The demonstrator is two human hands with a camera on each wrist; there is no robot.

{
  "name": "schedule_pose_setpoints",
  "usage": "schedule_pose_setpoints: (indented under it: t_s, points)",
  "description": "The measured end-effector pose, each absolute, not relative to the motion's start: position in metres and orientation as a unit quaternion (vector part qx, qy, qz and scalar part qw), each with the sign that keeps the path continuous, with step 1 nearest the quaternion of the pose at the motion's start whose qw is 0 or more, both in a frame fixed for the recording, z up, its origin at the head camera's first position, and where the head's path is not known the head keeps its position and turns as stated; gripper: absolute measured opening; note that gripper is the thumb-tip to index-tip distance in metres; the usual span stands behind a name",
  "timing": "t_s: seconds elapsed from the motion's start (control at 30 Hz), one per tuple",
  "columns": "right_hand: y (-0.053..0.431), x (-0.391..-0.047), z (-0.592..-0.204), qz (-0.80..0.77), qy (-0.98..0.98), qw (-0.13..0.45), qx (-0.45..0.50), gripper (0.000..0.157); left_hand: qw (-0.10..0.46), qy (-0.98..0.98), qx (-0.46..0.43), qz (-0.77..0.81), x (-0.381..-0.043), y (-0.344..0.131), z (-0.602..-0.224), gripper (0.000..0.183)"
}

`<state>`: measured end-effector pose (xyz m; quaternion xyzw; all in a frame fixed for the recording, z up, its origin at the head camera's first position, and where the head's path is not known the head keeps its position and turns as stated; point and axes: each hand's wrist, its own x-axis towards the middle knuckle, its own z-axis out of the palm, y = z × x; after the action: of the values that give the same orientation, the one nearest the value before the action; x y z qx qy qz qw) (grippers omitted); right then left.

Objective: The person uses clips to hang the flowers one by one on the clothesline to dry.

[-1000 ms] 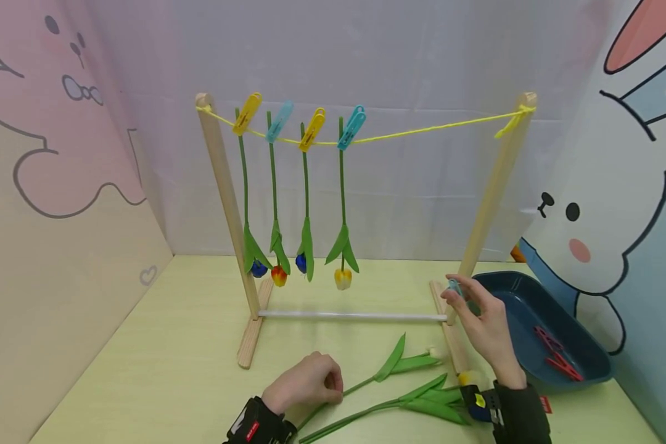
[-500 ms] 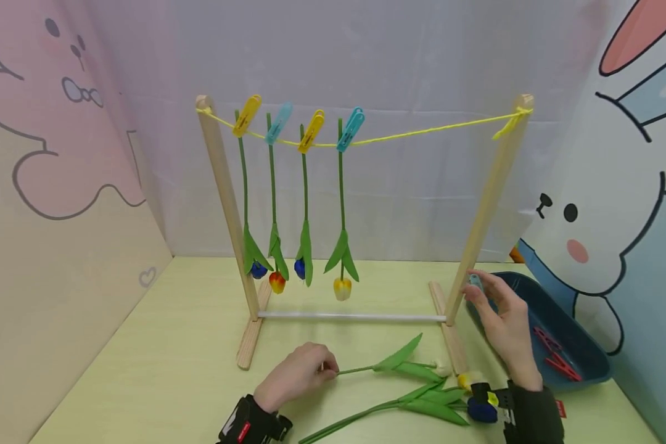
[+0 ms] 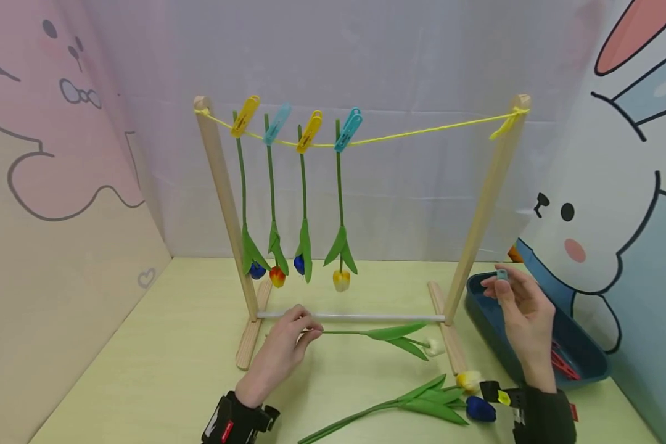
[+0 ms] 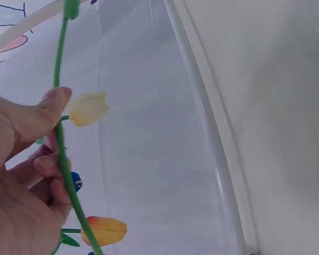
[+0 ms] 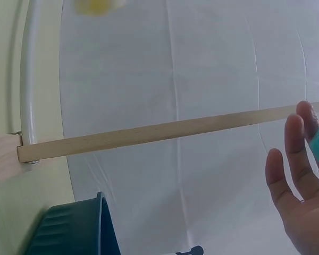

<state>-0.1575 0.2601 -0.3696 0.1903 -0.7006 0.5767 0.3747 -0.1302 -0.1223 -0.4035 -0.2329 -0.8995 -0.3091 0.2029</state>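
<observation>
- Far left, the left post (image 3: 226,203) carries one end of the yellow line (image 3: 433,129). I see four hung tulips (image 3: 277,277) dangling bloom down from pegs (image 3: 310,132), all toward the left part of that line.
- Below them, the left hand (image 3: 285,353) pinches the stem of the white tulip (image 3: 391,333), its grip narrow on it. The flower stretches sideways over the table (image 3: 144,370), bloom to the right; whether that bloom touches the surface, I cannot tell. The hand hides part of the stem, and the left wrist view crops the bloom away.
- I read the step in hand as bringing a fifth tulip to the line. The next move, I judge, calls for raising the stem's cut end to the free stretch right of the fourth peg, letting the bloom swing down.
- Nearer me, right of the middle, loose tulips (image 3: 433,405) lie on the table. I make out a yellow bloom and a blue one, but overlapping stems make counting unsure, and a dark wrist strap (image 3: 490,391) seems to cover their edge.
- Beyond the right post (image 3: 485,209), the right hand (image 3: 527,327) grips the light-blue peg (image 3: 502,275). Only its end shows, and the right wrist view cuts it off, so I cannot tell whether it is squeezed apart.
- Far right, red pegs (image 3: 565,365) lie in the dark blue tub (image 3: 588,377), partly hidden by the right wrist.
</observation>
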Motion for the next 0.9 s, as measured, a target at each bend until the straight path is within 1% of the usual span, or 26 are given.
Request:
schedule_pose_setpoints:
  t_s: [0.17,0.23,0.33,0.4,0.5,0.53,0.63,0.7,0.8,0.9]
  points:
    - [0.26,-0.158,-0.37,0.586,-0.69,0.377,0.194,0.029,0.342,-0.856,-0.241,-0.303,-0.134,-0.122,-0.404,0.015]
    - [0.26,-0.157,-0.369,0.579,-0.697,0.379,0.189,0.028,0.382,-0.838,-0.24,-0.306,-0.136,-0.123,-0.404,0.018]
    - [0.259,-0.156,-0.367,0.582,-0.698,0.374,0.186,0.027,0.423,-0.814,-0.236,-0.32,-0.136,-0.125,-0.402,0.021]
    - [0.258,-0.156,-0.367,0.585,-0.695,0.372,0.19,0.027,0.438,-0.804,-0.235,-0.327,-0.136,-0.126,-0.401,0.021]
    - [0.258,-0.157,-0.367,0.597,-0.683,0.37,0.202,0.027,0.453,-0.796,-0.231,-0.328,-0.135,-0.127,-0.399,0.008]
    - [0.258,-0.157,-0.368,0.593,-0.686,0.371,0.2,0.027,0.456,-0.796,-0.23,-0.325,-0.135,-0.128,-0.399,0.008]
    - [0.258,-0.158,-0.369,0.602,-0.673,0.369,0.219,0.027,0.461,-0.796,-0.222,-0.322,-0.135,-0.129,-0.399,0.022]
    - [0.257,-0.158,-0.369,0.605,-0.671,0.366,0.224,0.027,0.463,-0.8,-0.211,-0.319,-0.135,-0.13,-0.399,0.021]
    - [0.257,-0.157,-0.369,0.596,-0.686,0.362,0.208,0.028,0.47,-0.807,-0.189,-0.304,-0.135,-0.133,-0.399,0.01]
    - [0.256,-0.156,-0.368,0.588,-0.699,0.357,0.194,0.027,0.477,-0.811,-0.174,-0.291,-0.134,-0.134,-0.398,0.02]
